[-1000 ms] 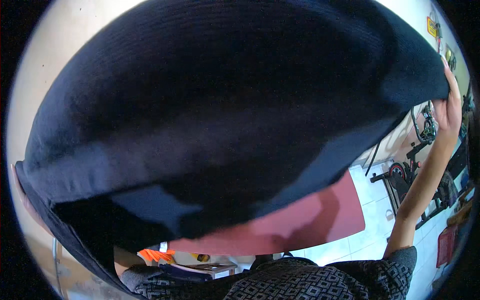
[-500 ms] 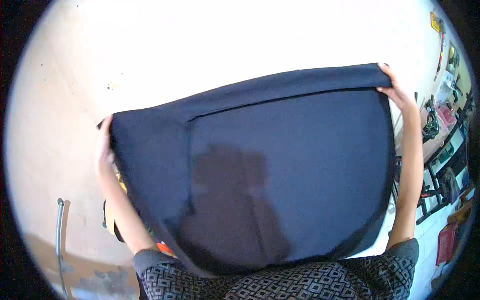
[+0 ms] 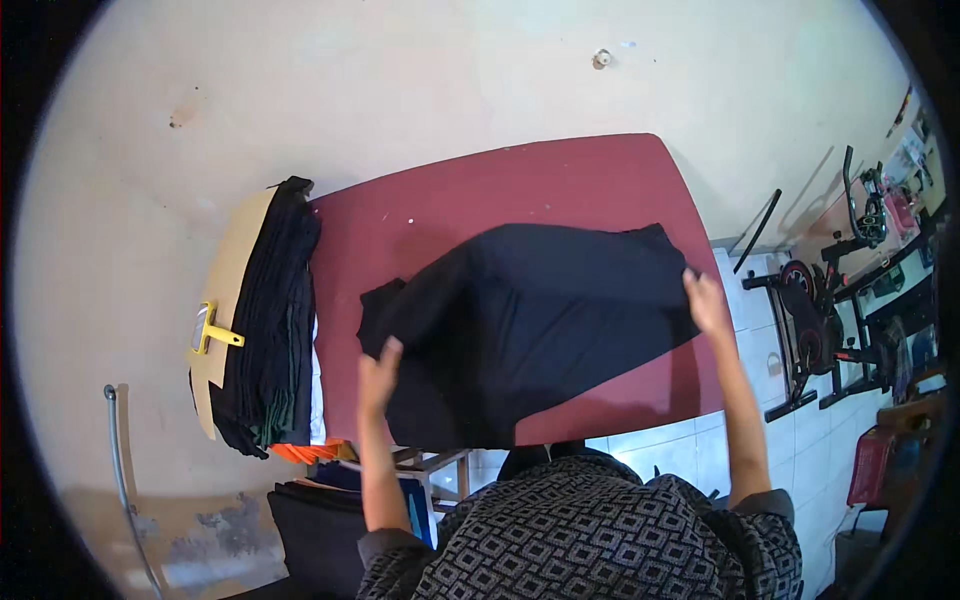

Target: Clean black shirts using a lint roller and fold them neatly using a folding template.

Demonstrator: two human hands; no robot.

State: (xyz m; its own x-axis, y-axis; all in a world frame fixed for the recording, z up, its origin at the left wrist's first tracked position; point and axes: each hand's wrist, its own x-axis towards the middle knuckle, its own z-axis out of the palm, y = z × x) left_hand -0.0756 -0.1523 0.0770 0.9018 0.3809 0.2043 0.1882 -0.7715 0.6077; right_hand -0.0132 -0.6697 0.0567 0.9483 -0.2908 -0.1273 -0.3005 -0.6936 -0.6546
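Observation:
A dark navy or black cloth (image 3: 560,300) lies across the maroon table (image 3: 490,175), its upper part folded and raised in places. One corner of it hangs toward the table's front edge. My left hand (image 3: 378,378) is closed at the cloth's left side, the thumb pointing up. At the right end my right hand (image 3: 706,298) grips the cloth's edge, near the table's right side. The exact grip of the fingertips is partly hidden.
A tall stack of dark folded cloths (image 3: 270,330) stands at the table's left end, with cardboard (image 3: 232,290) and a yellow-handled flat-headed tool (image 3: 210,328) on it. Orange fabric (image 3: 310,452) shows below. An exercise bike (image 3: 815,310) stands right, a metal pipe (image 3: 117,470) left.
The cloth has come down from being held up in front of me onto the table. Both hands have lowered with it and moved closer together.

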